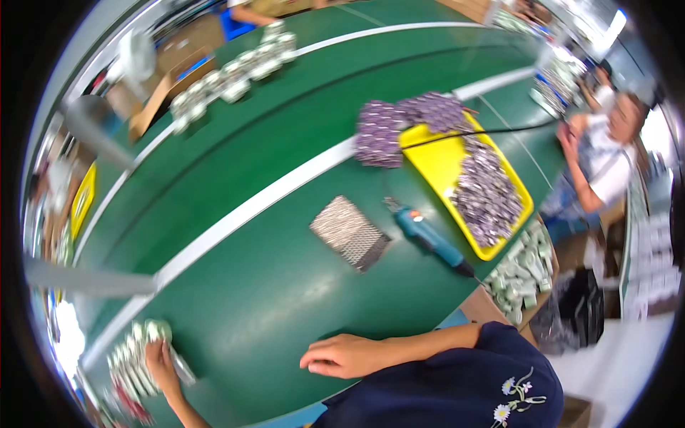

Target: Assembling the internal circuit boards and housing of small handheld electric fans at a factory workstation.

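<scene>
At the lower left my left hand (161, 362) has its fingers closed on a pale green-white plastic part, at the near end of a row of similar parts (130, 362) lying side by side. My right hand (344, 356) rests on the green work surface (257, 335) with its fingers loosely bent, and nothing shows in it. Beyond it lies a flat rectangular block of small metallic pieces (349, 230), partly patterned like a grid. A teal electric screwdriver (431, 241) lies to the right of that block, its tip toward the far side.
A yellow tray (435, 167) of small shiny metal pieces stands right, with purple patterned bundles (379, 133) at its far end. A black cable crosses it. Below is a box of pale parts (524, 274). A rail (257, 191) borders the belt (285, 118). Another person (599, 153) sits right.
</scene>
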Demonstrator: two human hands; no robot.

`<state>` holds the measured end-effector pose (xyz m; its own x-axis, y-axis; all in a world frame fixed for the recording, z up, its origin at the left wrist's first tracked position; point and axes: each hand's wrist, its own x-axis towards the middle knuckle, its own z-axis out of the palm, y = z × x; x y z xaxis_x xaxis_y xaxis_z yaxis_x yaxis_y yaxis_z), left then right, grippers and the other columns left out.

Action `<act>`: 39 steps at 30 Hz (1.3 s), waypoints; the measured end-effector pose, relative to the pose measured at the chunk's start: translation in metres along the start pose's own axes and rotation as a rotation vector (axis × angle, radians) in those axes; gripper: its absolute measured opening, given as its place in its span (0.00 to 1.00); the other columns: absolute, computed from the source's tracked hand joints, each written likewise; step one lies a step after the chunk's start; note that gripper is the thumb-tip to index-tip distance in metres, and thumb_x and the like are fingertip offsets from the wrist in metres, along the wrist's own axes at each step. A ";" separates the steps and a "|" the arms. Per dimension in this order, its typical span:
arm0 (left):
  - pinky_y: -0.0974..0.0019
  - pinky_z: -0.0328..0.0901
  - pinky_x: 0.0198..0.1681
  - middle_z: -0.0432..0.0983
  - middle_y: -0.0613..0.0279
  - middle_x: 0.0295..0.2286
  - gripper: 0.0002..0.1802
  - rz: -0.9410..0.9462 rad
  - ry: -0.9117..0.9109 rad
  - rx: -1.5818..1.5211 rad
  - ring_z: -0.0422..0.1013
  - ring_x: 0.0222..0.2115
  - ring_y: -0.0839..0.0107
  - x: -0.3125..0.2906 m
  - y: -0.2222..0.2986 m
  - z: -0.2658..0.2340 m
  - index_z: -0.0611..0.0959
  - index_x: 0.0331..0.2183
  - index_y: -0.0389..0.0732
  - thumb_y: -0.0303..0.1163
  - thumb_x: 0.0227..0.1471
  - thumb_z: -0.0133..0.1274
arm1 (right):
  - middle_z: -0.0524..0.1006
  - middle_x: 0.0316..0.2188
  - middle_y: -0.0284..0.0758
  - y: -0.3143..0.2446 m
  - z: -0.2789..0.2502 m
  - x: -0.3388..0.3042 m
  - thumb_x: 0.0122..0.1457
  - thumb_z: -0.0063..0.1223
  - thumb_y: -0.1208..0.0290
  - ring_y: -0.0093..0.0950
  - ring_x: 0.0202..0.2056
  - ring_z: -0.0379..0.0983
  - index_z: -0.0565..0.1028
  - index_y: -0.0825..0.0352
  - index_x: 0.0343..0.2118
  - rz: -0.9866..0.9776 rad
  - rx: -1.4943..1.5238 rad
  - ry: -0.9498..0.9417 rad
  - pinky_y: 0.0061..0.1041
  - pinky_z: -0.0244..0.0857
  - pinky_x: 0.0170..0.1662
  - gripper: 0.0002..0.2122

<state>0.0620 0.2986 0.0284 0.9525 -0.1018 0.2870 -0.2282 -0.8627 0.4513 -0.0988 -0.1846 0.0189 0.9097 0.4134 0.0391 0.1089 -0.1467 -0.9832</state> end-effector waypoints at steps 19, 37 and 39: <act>0.68 0.63 0.37 0.69 0.58 0.37 0.06 0.233 -0.028 -0.426 0.67 0.34 0.68 -0.022 0.268 0.144 0.83 0.37 0.30 0.22 0.61 0.53 | 0.83 0.36 0.40 0.037 -0.375 -0.145 0.54 0.61 0.57 0.42 0.40 0.80 0.85 0.57 0.40 0.645 -1.055 0.920 0.44 0.72 0.46 0.14; 0.69 0.57 0.30 0.72 0.60 0.30 0.09 0.179 -0.218 -0.648 0.65 0.29 0.71 -0.043 0.274 0.170 0.83 0.39 0.32 0.21 0.60 0.50 | 0.78 0.44 0.35 0.006 -0.304 -0.122 0.68 0.54 0.68 0.24 0.36 0.79 0.73 0.66 0.47 0.078 0.215 1.277 0.20 0.71 0.33 0.10; 0.69 0.57 0.30 0.72 0.60 0.30 0.08 0.179 -0.218 -0.640 0.66 0.29 0.71 -0.043 0.274 0.169 0.83 0.39 0.33 0.21 0.60 0.50 | 0.78 0.43 0.34 0.013 -0.263 -0.116 0.70 0.52 0.67 0.22 0.36 0.76 0.73 0.64 0.46 -0.112 0.575 1.192 0.21 0.71 0.37 0.08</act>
<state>-0.0074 -0.0174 -0.0029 0.8928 -0.3696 0.2574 -0.3953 -0.3692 0.8411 -0.0977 -0.4713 0.0485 0.7312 -0.6813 -0.0342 0.2908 0.3567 -0.8878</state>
